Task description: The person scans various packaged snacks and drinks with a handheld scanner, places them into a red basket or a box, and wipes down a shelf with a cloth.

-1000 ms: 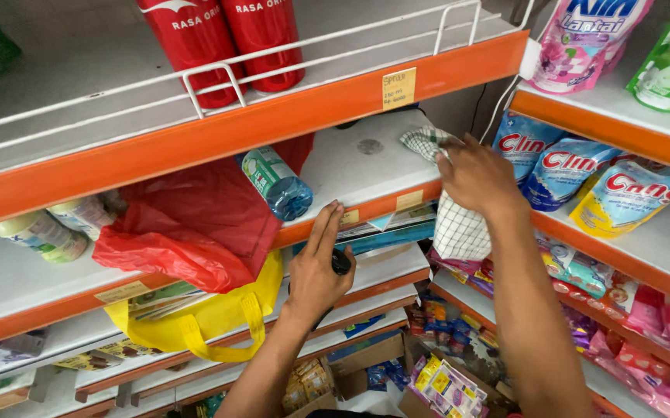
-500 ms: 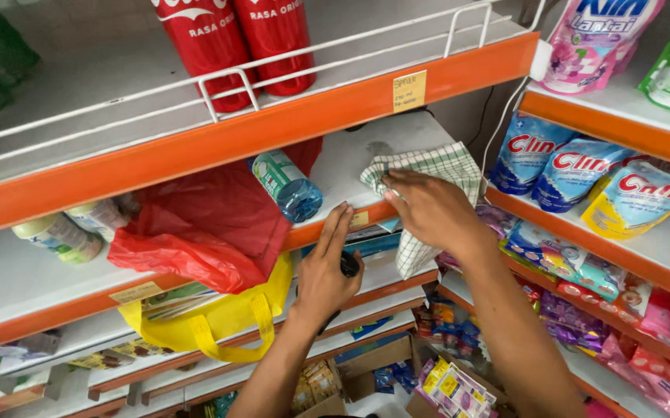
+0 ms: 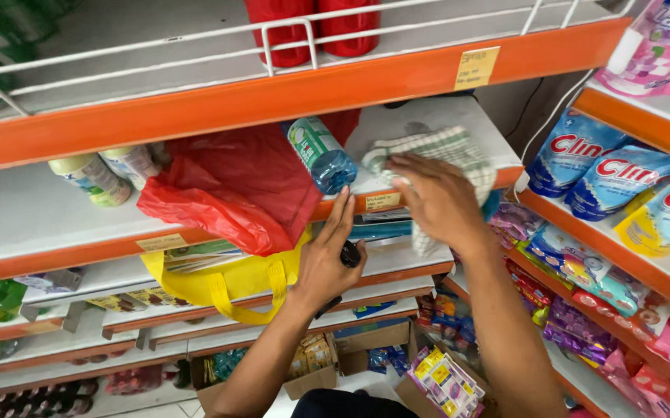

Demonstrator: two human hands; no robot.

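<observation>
The right hand lies flat, fingers spread, pressing a green-and-white checked cloth onto the white shelf board; part of the cloth hangs over the shelf's orange front edge below the wrist. Just left of that cloth, the left hand rests against the same orange edge with its fingers stretched upward and a small black object pinned under the thumb; what the object is cannot be told. Directly above the left fingertips, and beside the cloth, a clear plastic bottle with a blue cap end lies on its side. Further left of the cloth sits a crumpled red plastic bag, with a yellow bag hanging beneath it. Right of the cloth, blue detergent pouches stand on the neighbouring shelf.
</observation>
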